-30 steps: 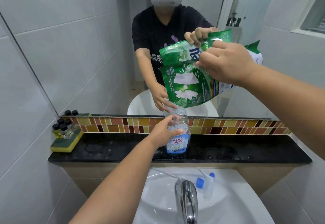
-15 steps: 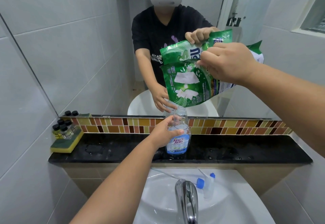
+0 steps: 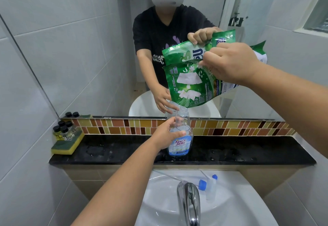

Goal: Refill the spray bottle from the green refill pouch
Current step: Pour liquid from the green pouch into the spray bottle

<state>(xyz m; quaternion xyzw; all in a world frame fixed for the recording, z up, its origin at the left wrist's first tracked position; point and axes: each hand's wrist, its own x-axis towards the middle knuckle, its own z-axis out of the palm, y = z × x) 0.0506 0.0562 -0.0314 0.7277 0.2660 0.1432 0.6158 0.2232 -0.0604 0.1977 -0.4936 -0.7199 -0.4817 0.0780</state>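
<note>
A clear spray bottle (image 3: 181, 141) with a blue label stands uncapped on the black ledge (image 3: 248, 152). My left hand (image 3: 167, 133) grips its shoulder and neck. Above it hangs the green refill pouch (image 3: 190, 85), tilted, with its lower corner right over the bottle's open mouth. My right hand (image 3: 232, 62) pinches the pouch near its top. Clear liquid fills the bottle to roughly its shoulder. The bottle's spray head (image 3: 209, 185), white with blue parts and a thin tube, lies on the sink rim.
A mirror behind the ledge repeats the scene. A yellow-green sponge (image 3: 67, 144) bearing several small black-capped bottles (image 3: 63, 130) sits at the ledge's left end. Below are the white sink (image 3: 159, 208) and a chrome tap (image 3: 190, 204). Tiled walls close in both sides.
The pouch has tipped and dropped slightly, bringing its lower corner closer over the bottle mouth. My left hand and the bottle stay where they were.
</note>
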